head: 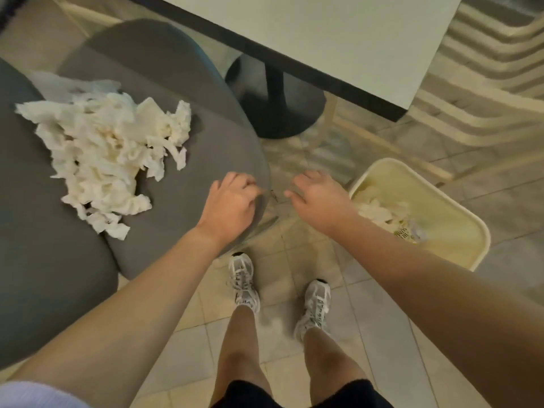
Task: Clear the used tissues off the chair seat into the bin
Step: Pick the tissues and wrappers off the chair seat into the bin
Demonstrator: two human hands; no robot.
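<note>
A big heap of crumpled white used tissues (109, 154) lies on the grey round chair seat (188, 178), towards its left side. My left hand (228, 206) hovers over the seat's right edge, fingers curled loosely, holding nothing. My right hand (319, 198) hangs over the floor between the seat and the bin, fingers apart and empty. The cream plastic bin (459, 234) stands on the floor at the right, with several tissues and scraps inside it.
A white table (338, 36) with a black pedestal base (276, 104) stands behind the chair. Stacked cream chairs (488, 92) fill the far right. My legs and white trainers (243, 281) stand on the tiled floor between chair and bin.
</note>
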